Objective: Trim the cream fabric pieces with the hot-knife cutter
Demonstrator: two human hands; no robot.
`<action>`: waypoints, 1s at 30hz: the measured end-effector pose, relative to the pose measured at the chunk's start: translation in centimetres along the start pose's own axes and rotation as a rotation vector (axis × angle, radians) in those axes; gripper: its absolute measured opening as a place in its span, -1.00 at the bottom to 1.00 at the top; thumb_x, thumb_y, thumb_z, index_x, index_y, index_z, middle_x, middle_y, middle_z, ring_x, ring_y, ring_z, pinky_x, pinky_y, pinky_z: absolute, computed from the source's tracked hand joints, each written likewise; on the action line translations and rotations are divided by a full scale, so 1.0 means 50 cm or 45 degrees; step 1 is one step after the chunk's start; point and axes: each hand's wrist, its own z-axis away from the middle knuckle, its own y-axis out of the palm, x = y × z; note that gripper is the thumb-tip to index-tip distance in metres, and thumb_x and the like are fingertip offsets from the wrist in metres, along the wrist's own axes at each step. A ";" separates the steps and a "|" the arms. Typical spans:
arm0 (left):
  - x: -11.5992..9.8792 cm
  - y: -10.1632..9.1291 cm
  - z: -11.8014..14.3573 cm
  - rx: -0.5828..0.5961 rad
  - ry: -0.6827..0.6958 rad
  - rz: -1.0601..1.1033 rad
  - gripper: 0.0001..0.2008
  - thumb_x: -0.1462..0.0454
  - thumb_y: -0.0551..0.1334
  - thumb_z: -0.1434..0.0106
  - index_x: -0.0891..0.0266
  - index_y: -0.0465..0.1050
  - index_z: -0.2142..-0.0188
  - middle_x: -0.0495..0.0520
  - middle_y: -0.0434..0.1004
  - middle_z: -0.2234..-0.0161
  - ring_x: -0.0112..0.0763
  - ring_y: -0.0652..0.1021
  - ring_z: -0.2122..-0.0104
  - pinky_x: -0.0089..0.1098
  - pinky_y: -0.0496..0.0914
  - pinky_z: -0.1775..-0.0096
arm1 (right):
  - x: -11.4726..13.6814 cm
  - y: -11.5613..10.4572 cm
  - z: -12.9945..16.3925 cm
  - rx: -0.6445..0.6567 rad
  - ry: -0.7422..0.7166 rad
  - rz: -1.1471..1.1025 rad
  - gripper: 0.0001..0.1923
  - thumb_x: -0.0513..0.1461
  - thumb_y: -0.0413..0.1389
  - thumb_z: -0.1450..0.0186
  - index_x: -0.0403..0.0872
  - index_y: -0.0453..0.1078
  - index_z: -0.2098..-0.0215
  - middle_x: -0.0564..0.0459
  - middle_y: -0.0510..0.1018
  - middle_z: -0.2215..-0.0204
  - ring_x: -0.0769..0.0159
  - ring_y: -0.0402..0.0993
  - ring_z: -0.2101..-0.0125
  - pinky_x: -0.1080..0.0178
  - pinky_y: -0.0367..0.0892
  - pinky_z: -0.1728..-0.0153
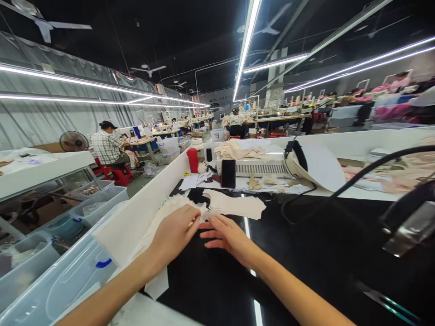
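At mid-frame, the left hand point(180, 226) pinches pale cloth point(204, 208); the right hand point(228, 233) half-open, hold unclear. Behind the black tabletop point(210, 280): one phone point(228, 173), one red cup point(192, 160), strip-lit workshop.

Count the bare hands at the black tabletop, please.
2: the left hand, closed at the pale cloth, and the right hand, partly spread, close beside the left. Both show plainly.

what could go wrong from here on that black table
The upright black rectangular phone might topple if the flat cream fabric piece near it were tugged carelessly. The left hand's forearm could drag the loose pale fabric beside it. The curved black cable might snag a passing arm.
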 end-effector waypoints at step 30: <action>0.034 0.168 -0.022 -0.017 -0.459 1.547 -0.51 -0.14 0.33 -0.23 0.23 0.59 0.13 0.11 0.64 0.24 -0.18 0.59 0.25 -0.34 0.43 0.24 | -0.033 -0.074 -0.008 -0.690 0.026 -0.245 -0.48 0.06 0.41 -0.09 -0.05 0.46 0.13 0.14 0.44 0.42 0.45 0.27 0.52 0.37 0.24 0.57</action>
